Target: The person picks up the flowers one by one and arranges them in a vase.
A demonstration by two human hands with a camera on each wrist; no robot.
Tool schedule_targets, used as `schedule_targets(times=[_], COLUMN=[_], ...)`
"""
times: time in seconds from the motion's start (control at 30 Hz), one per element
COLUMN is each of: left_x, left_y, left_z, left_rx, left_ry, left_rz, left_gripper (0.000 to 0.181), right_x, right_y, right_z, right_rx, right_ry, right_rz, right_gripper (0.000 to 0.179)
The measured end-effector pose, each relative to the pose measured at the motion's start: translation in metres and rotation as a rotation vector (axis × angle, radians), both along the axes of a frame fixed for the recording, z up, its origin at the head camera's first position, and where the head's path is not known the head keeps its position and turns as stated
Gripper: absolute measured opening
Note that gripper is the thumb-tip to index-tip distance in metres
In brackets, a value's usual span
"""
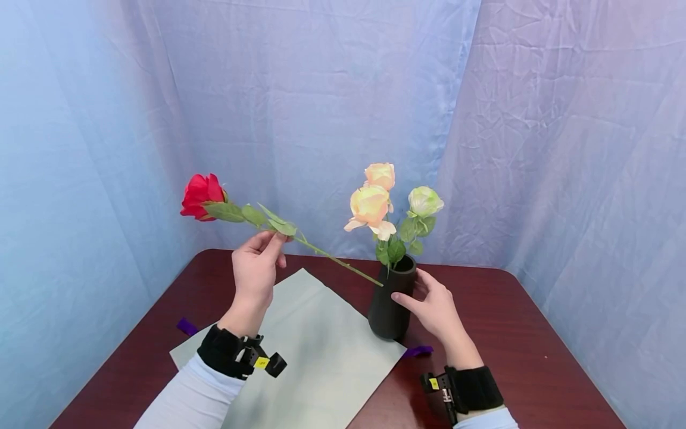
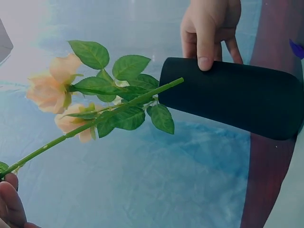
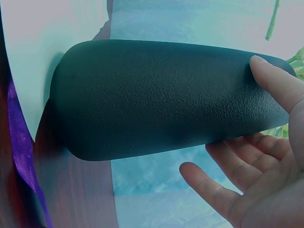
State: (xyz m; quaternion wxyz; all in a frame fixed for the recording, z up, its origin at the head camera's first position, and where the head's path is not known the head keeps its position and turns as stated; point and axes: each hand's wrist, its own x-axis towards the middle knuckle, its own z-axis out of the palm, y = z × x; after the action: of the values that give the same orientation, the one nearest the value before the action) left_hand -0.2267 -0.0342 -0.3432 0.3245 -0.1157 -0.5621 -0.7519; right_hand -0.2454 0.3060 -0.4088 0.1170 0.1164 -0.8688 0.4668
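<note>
My left hand (image 1: 256, 268) pinches the stem of a red rose (image 1: 202, 198) just below its leaves. The bloom points to the left, and the bare stem end (image 2: 175, 81) slopes down to the right, near the black vase (image 1: 390, 313) and outside its mouth. Around the vase's upper right side, my right hand (image 1: 436, 304) has its thumb on the front and its fingers at the far side. Two peach roses (image 1: 370, 205) and a pale green rose (image 1: 425, 202) stand in the vase, which is upright. In the right wrist view the thumb (image 3: 275, 80) touches the dark wall.
A pale green sheet (image 1: 316, 351) lies on the dark red table (image 1: 514, 333), its right corner by the vase's base. Purple ribbon (image 1: 418, 351) shows at that corner, and more purple ribbon (image 1: 186, 326) at the left. Blue curtains (image 1: 316, 107) hang behind and at both sides.
</note>
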Motion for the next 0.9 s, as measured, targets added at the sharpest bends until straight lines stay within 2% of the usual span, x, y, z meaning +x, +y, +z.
schedule_targets(times=[0.23, 0.67, 0.9], left_x=[0.000, -0.003, -0.001], left_y=[0.003, 0.008, 0.016], left_z=[0.006, 0.013, 0.018], left_rx=[0.036, 0.118, 0.114], left_ry=[0.013, 0.018, 0.030], left_rz=[-0.005, -0.051, -0.059], left_gripper=[0.027, 0.028, 0.028], right_x=[0.000, -0.001, -0.001], right_y=[0.000, 0.000, 0.000], right_z=[0.000, -0.001, -0.001], right_rx=[-0.002, 0.006, 0.008], right_ry=[-0.003, 0.018, 0.011], right_rz=[0.002, 0.001, 0.000], right_gripper=[0.082, 0.081, 0.082])
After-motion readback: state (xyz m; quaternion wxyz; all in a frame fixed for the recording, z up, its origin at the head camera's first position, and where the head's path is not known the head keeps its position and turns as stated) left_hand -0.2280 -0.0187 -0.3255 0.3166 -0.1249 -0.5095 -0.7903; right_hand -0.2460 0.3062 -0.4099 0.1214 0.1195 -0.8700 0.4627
